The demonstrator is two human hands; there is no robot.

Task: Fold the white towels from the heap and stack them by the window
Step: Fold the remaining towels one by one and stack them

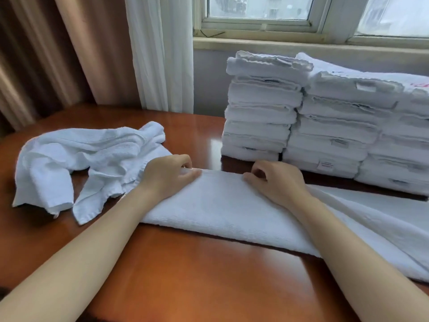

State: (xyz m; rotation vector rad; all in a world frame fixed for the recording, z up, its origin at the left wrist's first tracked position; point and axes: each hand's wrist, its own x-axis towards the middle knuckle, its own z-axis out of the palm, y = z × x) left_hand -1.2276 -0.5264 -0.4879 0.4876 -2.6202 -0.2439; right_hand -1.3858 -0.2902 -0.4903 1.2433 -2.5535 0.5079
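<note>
A glossy reddish-brown wooden table (209,275) fills the lower part of the view, its far edge curving round toward the wall. Behind it on the left hangs a brown striped curtain (58,54), with a white sheer curtain (160,54) beside it, and to the right of those a window (260,8) with a pale frame and sill. Below the sill, on the far right part of the table, folded white towels stand in three stacks pressed side by side: the left stack (260,108) is the tallest and leans a little, the middle stack (336,126) shows small labels on some folds, and the right stack (399,145) runs out of frame. In front of them lies the towel being folded (220,210), flat on the table in a long band that slants from the centre toward the lower right edge, with its far edge just short of the foot of the stacks. To its left, touching its left end, sits the heap (81,159), a low rumpled pile of loose white towels with corners trailing toward the viewer. Both bare forearms reach in from below. The left grip (169,175) has its fingers curled over the towel's far edge, clamped on that edge. The right grip (276,180), a little apart from it along the same edge, pinches the cloth with its fingers bent.
</note>
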